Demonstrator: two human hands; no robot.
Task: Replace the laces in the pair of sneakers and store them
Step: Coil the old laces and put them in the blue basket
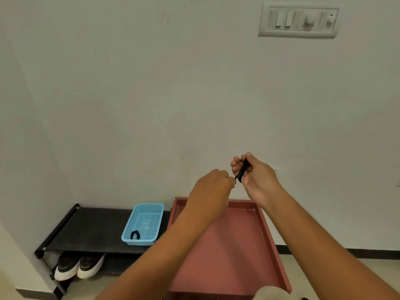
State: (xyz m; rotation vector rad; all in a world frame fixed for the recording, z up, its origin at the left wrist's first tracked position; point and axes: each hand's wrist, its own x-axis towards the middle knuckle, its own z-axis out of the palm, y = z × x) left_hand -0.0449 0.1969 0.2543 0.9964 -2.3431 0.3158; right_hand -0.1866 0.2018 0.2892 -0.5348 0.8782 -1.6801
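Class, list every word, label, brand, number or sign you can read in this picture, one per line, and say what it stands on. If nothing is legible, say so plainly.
No readable text anywhere in the view.
Switch panel on the wall: no legible markings.
Sneakers on the lower rack shelf: a pale streak on each, too small and blurred to read.
Blue basket: a faint mark on its front wall, too blurred to read.
Pink tray: no text.

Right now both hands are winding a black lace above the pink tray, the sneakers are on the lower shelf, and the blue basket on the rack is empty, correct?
Not quite. The head view shows the blue basket already holds a coiled black lace. The rest stands: both hands, left hand and right hand, work a black lace above the pink tray, and the sneakers sit on the lower shelf.
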